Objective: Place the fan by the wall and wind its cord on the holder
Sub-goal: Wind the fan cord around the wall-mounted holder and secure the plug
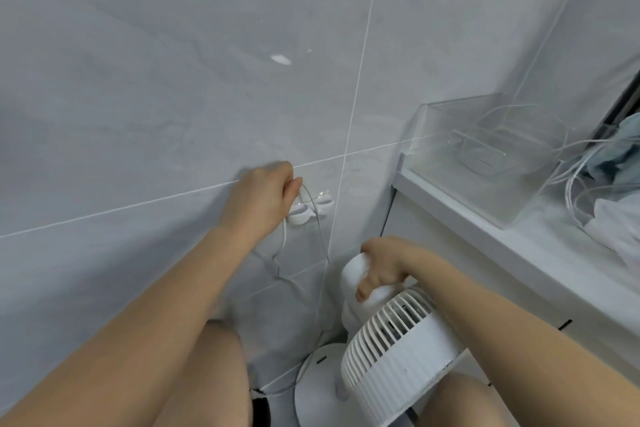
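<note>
A white fan [394, 347] stands on its round base [317, 388] on the floor close to the grey tiled wall. My right hand [384, 265] grips the rounded motor housing at the fan's back. A small white cord holder [310, 208] is stuck on the wall at mid-height. My left hand [263, 194] pinches the thin white cord [284, 236] right at the holder's left side. The cord loops over the holder and hangs down the wall toward the fan's base.
A white cabinet [485, 253] stands right of the fan, against the wall corner. On its top sit a clear plastic box [485, 156], loose white cables [575, 177] and crumpled cloth [620, 149]. My bare knees are low in view beside the fan.
</note>
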Motion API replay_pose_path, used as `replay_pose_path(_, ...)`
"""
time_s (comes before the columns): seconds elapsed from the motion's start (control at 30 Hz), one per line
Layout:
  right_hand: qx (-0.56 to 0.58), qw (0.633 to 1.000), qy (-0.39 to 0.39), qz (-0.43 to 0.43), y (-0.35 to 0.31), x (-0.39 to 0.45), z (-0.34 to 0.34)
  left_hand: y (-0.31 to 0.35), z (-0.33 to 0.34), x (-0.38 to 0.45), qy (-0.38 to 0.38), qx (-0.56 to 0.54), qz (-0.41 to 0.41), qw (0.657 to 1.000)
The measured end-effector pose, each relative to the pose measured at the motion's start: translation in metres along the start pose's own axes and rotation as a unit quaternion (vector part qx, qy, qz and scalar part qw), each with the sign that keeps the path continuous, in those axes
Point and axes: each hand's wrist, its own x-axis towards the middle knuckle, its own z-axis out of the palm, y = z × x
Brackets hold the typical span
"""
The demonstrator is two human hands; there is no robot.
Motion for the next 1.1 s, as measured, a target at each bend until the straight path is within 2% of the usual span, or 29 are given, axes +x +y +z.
replay_pose_path(0.27, -0.037, 0.997, 0.001, -0.068, -0.006, -0.003, 0.008, 0.0, -0.001, -0.002, 0.012, -0.01, 0.003, 1.0)
replay_pose_path(0.7, -0.017, 0.999, -0.017, -0.048, 0.042, -0.018, 0.019, 0.006, 0.009, -0.002, -0.007, 0.03, 0.011, 0.999)
replay_pose_path(0.83, -0.004, 0.999, 0.003, -0.053, 0.037, -0.01, 0.018, 0.005, 0.009, -0.003, -0.008, 0.034, 0.002, 0.999)
replay_pose_path(1.1, -0.013, 0.999, -0.008, -0.045, 0.007, 0.002, 0.016, 0.007, 0.008, -0.003, 0.004, 0.025, -0.006, 1.0)
